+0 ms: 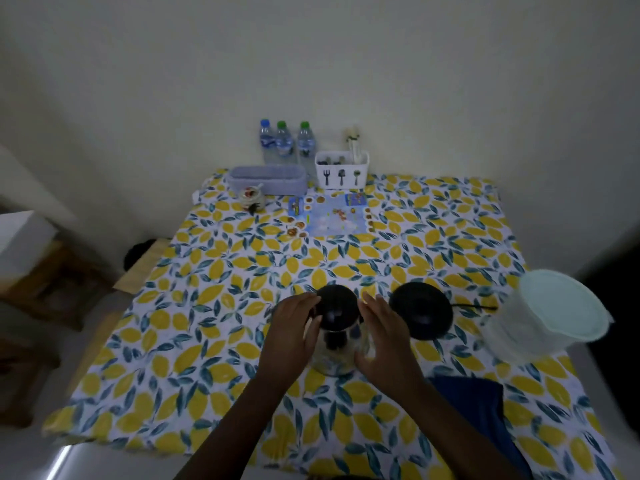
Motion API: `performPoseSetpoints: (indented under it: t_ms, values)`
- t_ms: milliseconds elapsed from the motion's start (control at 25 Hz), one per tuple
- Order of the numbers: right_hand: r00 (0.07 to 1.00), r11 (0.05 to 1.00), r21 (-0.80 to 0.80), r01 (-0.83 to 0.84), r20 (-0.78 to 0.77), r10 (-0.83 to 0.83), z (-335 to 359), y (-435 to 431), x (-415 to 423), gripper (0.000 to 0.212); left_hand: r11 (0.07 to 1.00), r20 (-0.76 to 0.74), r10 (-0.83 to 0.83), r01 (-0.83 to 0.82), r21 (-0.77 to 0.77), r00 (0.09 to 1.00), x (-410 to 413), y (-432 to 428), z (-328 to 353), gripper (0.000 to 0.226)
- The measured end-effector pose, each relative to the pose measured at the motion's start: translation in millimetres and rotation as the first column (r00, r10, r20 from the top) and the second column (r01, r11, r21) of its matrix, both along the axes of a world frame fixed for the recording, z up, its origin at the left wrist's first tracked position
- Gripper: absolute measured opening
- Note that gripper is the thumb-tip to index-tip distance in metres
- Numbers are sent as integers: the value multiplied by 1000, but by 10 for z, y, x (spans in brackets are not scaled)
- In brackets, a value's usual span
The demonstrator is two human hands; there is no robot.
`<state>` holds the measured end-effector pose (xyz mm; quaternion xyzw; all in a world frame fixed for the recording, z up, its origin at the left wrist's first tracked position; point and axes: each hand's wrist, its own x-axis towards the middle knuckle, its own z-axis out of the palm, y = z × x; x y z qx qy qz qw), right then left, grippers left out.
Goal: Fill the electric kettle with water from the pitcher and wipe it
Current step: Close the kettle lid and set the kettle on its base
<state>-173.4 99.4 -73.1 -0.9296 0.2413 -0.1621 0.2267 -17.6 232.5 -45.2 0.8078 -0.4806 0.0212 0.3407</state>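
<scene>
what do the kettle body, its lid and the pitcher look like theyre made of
Kettle body: likely polished metal, since it shines and mirrors the lemon cloth. Lid: matte black, probably plastic, no glare. Pitcher: translucent, frosted-looking plastic, with a pale opaque lid; the dim light leaves this uncertain.

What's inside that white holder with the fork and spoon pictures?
The white plastic cutlery holder shows dark utensil handles poking up, plus pale sticks rising at its right side. Its walls hide everything lower down, so exact contents are unclear.

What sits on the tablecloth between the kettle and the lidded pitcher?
In the head view, the kettle's round black base lies between the kettle and the pitcher, with its cord running toward the pitcher.
</scene>
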Motion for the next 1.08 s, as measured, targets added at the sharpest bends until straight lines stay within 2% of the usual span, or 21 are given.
performPoseSetpoints:
  t_ms: [120, 240, 360, 440, 520, 600, 880, 1080]
  values:
    - [996, 995, -81, -50, -71, 44, 8, 71, 250, 88, 999, -68, 32, -30, 32, 997, 218, 97, -42, 43]
    - [993, 997, -71, -33, -112, 25, 7, 101, 356, 95, 992, -254, 3, 29, 122, 967, 325, 108, -134, 64]
    - [993, 999, -32, -17, -119, 13, 24, 103, 354, 97, 991, -493, 3, 65, 121, 870, 507, 44, -194, 61]
    - [992, 1000, 22, -14, -123, 17, 45, 107, 348, 98, 980, -580, -9, 122, 156, 815, 655, -28, -156, 46]
    - [997, 990, 140, 2, -75, 9, 72, 89, 322, 101, 970, -588, -28, 165, 181, 808, 690, -133, -71, 28]
    - [1000, 969, 246, 27, 8, -30, 127, 3, 256, 102, 977, -573, -61, 167, 134, 817, 612, -273, 16, 22]
    - [974, 973, 183, 143, 146, -171, 442, -699, -137, 92, 988, -636, -141, 153, -37, 759, 162, -1112, 196, 26]
    - [967, 957, 215, 194, 121, -223, 474, -1175, -424, 91, 964, -626, -206, 264, 1, 753, -28, -1779, 162, 32]
